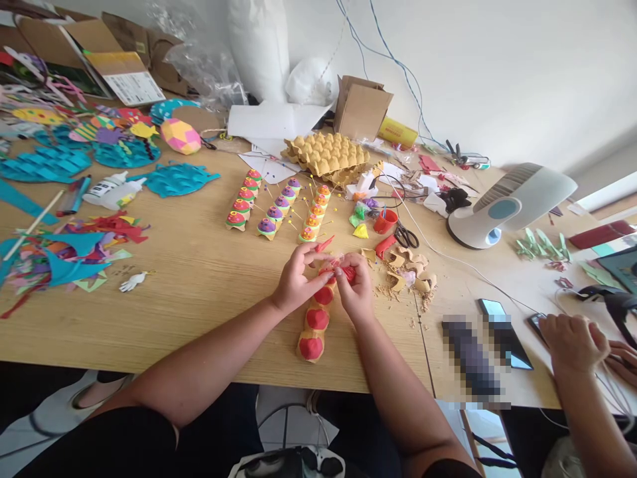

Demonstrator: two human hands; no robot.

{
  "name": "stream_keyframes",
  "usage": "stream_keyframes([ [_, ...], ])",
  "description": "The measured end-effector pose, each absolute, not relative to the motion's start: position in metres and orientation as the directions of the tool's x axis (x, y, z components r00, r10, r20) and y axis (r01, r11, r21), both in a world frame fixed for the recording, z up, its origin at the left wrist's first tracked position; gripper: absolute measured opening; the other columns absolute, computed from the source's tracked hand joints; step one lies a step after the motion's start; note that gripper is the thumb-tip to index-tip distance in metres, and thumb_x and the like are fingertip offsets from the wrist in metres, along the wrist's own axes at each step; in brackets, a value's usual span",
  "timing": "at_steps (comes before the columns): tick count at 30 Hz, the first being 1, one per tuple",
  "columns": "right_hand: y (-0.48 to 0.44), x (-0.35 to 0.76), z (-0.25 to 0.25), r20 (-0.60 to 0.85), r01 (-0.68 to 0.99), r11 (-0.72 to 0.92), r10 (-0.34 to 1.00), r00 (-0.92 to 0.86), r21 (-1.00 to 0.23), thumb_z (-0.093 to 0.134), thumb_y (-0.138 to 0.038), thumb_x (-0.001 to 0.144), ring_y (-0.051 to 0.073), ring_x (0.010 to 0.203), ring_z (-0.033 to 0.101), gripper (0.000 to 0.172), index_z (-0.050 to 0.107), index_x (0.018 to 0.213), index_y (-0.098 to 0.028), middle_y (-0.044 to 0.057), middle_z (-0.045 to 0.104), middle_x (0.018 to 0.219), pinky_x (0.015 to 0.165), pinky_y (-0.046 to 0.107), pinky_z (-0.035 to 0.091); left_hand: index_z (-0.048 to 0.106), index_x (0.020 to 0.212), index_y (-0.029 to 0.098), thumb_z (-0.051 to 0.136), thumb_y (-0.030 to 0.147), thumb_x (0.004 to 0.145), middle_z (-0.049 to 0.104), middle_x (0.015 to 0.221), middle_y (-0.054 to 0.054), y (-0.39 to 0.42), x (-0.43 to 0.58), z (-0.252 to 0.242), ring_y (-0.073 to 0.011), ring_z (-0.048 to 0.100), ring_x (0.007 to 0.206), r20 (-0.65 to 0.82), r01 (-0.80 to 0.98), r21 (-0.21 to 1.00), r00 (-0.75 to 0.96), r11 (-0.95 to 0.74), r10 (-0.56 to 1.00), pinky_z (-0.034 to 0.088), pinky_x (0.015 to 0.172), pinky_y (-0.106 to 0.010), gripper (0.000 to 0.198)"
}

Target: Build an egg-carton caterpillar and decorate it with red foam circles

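A strip cut from an egg carton (306, 355) lies lengthwise in front of me, with red clay (317, 319) pressed over its nearer bumps. Over its far end, my left hand (298, 282) and my right hand (357, 289) come together, fingertips almost touching. Both hands are closed in a pinch on a lump of red modelling clay (350, 273), partly hidden by the fingers. Just beyond my left fingers shows a thin red piece (324, 244). Beyond the hands stand three decorated carton caterpillars, one red (242, 206), one purple (275, 214) and one orange (313, 216).
Torn carton scraps (415, 269), black scissors (407, 235) and a red cup (385, 221) lie right of my hands. Egg trays (326, 154) are stacked behind. A white fan (507, 206) stands at right, near another person's hand (572, 342). Blue paper crafts (174, 179) fill the left.
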State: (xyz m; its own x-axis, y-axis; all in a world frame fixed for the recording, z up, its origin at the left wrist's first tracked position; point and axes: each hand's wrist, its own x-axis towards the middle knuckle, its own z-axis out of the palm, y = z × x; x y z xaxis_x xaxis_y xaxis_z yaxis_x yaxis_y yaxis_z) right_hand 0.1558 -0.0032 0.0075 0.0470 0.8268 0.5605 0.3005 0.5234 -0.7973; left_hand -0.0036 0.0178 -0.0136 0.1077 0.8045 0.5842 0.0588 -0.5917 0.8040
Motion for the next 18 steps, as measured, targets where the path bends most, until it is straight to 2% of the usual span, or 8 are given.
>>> stream_keyframes([
  [7,-0.0024,0.1567,0.006,0.546,0.293,0.522,0.838,0.0,-0.801,0.065,-0.026,0.093,0.023,0.1,0.06,0.007,0.059,0.091,-0.024,0.006,0.062,0.099,0.094,0.04,0.05,0.05,0.124,0.022,0.072,0.025,0.091,0.079,0.109,-0.01,0.0194,-0.0007,-0.014,-0.0214,0.075,0.107,0.56,0.028,0.826,0.077,-0.563,0.825,0.054,0.095,-0.036,0.04],
  [12,-0.0017,0.1567,0.0037,0.552,0.247,0.534,0.834,0.002,-0.808,0.06,-0.017,0.09,0.023,0.103,0.06,0.008,0.058,0.088,-0.024,0.008,0.061,0.107,0.092,0.04,0.05,0.047,0.131,0.022,0.072,0.022,0.09,0.079,0.11,-0.011,0.019,-0.0005,-0.0181,-0.022,0.075,0.107,0.598,0.076,0.794,0.079,-0.603,0.797,0.056,0.086,-0.034,0.048],
  [18,-0.0032,0.1567,0.0032,0.514,0.204,0.498,0.857,0.029,-0.843,0.057,-0.016,0.088,0.024,0.107,0.061,0.01,0.053,0.082,-0.024,0.009,0.061,0.11,0.09,0.04,0.051,0.048,0.133,0.021,0.076,0.023,0.087,0.074,0.117,-0.014,0.0194,-0.0037,-0.0215,-0.0249,0.074,0.109,0.633,0.189,0.754,0.048,-0.629,0.773,0.057,0.088,-0.037,0.054],
])
